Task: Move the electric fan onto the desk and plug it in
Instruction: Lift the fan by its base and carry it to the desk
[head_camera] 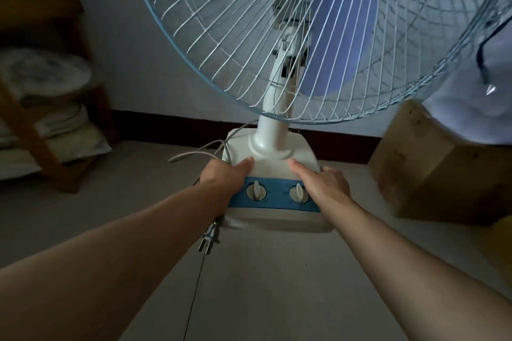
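Note:
A white electric fan (273, 147) with a blue control strip, two knobs and a wire cage fills the middle of the view. My left hand (225, 174) grips the left side of its square base, thumb on top. My right hand (322, 178) grips the right side the same way. The base looks lifted off the grey floor, slightly blurred. The fan's grey cord (210, 148) loops out behind the left side, and its two-pin plug (209, 235) dangles below my left wrist. No desk is identifiable in view.
A wooden rack (47, 130) with folded bedding stands at the left against the wall. A pale wooden box-like piece (432, 166) sits at the right, with white fabric above it. Grey floor stretches below.

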`<control>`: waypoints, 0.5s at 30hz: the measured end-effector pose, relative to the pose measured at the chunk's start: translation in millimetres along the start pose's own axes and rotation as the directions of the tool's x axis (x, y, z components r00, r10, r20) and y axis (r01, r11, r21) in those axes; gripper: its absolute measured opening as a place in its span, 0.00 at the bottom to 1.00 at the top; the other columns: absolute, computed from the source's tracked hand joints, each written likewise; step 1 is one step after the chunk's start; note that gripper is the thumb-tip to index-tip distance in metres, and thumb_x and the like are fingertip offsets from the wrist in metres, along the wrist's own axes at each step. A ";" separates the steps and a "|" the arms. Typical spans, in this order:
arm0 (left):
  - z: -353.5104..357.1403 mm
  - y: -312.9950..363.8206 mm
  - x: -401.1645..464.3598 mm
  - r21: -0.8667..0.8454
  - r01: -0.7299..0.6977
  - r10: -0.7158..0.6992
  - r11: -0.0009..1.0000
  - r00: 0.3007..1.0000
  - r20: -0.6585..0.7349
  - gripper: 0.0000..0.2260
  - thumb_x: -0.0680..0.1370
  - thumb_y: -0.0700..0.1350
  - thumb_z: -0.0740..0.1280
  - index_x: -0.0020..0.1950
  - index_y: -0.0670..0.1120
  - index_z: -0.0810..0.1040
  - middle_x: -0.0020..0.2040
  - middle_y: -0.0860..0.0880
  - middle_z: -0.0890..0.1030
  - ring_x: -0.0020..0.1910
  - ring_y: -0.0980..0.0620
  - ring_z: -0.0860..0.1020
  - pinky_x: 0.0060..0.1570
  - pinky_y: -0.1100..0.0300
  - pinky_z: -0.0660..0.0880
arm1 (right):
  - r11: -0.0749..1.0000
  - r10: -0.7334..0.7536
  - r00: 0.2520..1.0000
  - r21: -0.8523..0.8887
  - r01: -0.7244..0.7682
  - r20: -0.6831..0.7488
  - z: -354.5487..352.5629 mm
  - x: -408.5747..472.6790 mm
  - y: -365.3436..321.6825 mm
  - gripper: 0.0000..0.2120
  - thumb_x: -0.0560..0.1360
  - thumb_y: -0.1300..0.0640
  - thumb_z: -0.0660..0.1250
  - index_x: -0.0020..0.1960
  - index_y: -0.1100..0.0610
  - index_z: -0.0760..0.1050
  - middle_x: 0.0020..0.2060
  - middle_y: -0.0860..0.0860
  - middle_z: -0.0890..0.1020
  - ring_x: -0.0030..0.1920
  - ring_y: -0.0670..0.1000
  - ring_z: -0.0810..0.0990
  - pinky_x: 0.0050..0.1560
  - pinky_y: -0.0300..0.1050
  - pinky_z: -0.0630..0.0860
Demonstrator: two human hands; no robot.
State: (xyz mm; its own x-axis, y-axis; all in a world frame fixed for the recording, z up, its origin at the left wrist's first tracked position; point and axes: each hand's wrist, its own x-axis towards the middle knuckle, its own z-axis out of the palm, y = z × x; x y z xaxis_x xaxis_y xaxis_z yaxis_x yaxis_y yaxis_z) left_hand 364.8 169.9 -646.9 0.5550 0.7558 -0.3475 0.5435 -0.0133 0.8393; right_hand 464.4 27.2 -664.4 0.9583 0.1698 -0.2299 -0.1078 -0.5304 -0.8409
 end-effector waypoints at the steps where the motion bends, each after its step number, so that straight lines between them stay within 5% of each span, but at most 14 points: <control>1: -5.8 11.5 -6.2 -0.011 -0.013 0.013 1.000 1.000 0.005 0.30 0.71 0.59 0.69 0.63 0.38 0.72 0.60 0.39 0.78 0.56 0.40 0.78 0.59 0.48 0.75 | 1.000 -0.012 1.000 0.007 0.013 -0.010 -7.7 -3.8 -10.8 0.29 0.61 0.33 0.69 0.52 0.53 0.78 0.56 0.55 0.81 0.48 0.55 0.78 0.46 0.40 0.68; 3: -16.2 34.2 -18.0 -0.033 -0.030 0.030 0.999 0.999 0.012 0.29 0.71 0.58 0.69 0.63 0.38 0.72 0.59 0.39 0.78 0.56 0.40 0.78 0.59 0.47 0.75 | 1.000 -0.025 0.999 0.006 0.025 -0.021 -22.6 -10.8 -33.4 0.36 0.62 0.33 0.69 0.60 0.56 0.75 0.60 0.55 0.79 0.56 0.57 0.78 0.47 0.41 0.67; 7: -37.9 81.8 -42.1 -0.049 -0.050 0.051 0.998 0.999 0.008 0.29 0.71 0.58 0.69 0.62 0.37 0.73 0.57 0.40 0.78 0.55 0.40 0.78 0.58 0.48 0.76 | 0.998 -0.056 0.998 0.011 0.056 -0.024 -51.9 -24.1 -78.9 0.33 0.60 0.32 0.69 0.54 0.56 0.76 0.58 0.55 0.80 0.52 0.57 0.78 0.47 0.43 0.69; 11: -61.8 134.3 -66.9 -0.026 -0.059 0.059 0.998 0.998 -0.019 0.30 0.71 0.59 0.69 0.61 0.37 0.73 0.57 0.39 0.79 0.55 0.39 0.78 0.58 0.47 0.76 | 0.998 -0.062 0.998 -0.001 0.062 -0.010 -84.5 -39.1 -130.7 0.45 0.62 0.31 0.67 0.69 0.59 0.68 0.67 0.57 0.73 0.65 0.59 0.73 0.54 0.45 0.69; 15: -92.5 200.0 -100.6 -0.057 -0.049 0.048 0.997 0.999 -0.026 0.28 0.70 0.59 0.70 0.58 0.38 0.75 0.51 0.41 0.79 0.51 0.39 0.79 0.55 0.47 0.77 | 0.997 -0.072 0.997 -0.027 0.072 0.002 -128.5 -61.2 -193.9 0.45 0.62 0.30 0.66 0.69 0.59 0.67 0.67 0.56 0.74 0.65 0.59 0.73 0.52 0.44 0.67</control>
State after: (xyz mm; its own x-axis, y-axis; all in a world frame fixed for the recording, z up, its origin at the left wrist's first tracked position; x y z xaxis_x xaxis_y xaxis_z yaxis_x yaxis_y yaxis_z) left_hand 359.5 151.7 -405.5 0.5638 0.7711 -0.2959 0.4786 -0.0130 0.8779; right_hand 460.7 12.9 -424.3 0.9631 0.2091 -0.1696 -0.0311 -0.5392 -0.8416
